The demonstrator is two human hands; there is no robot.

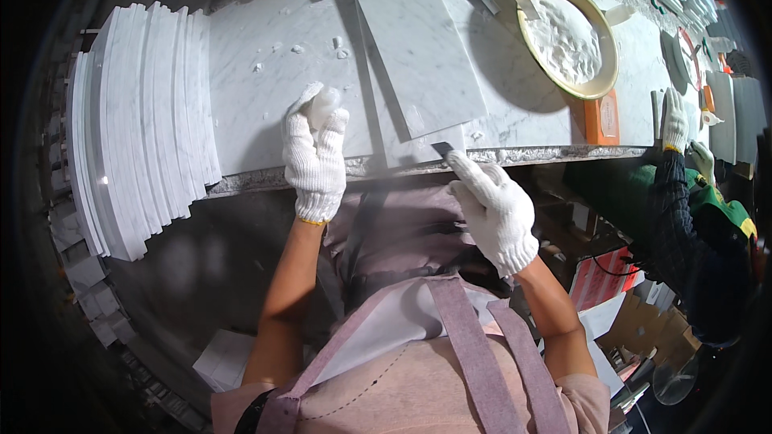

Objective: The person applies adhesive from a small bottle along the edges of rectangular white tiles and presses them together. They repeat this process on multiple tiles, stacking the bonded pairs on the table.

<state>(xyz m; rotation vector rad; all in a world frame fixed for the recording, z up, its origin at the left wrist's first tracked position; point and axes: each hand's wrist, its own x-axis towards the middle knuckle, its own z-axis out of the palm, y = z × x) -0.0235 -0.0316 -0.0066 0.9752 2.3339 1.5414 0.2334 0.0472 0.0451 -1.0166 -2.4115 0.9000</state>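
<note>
White knitted gloves cover both my hands. My left hand (315,165) is closed round a rounded, whitish translucent lump (325,104), held above the front part of the marble worktop (273,133). What the lump is made of I cannot tell. In my right hand (500,213), close to the worktop's front edge, a small flat dark blade-like piece (441,149) sticks out between fingers and thumb. Its other end is hidden by the glove. Just beyond that piece lies a long grey-veined marble tile (414,40), its near corner overlapping another tile (402,149).
Upright marble tiles (153,112) stand packed at the left. White crumbs (338,54) dot the worktop. A cream bowl (613,56) of white paste or powder (567,40) sits by an orange box (601,119). At far right is a co-worker's gloved hand (675,120).
</note>
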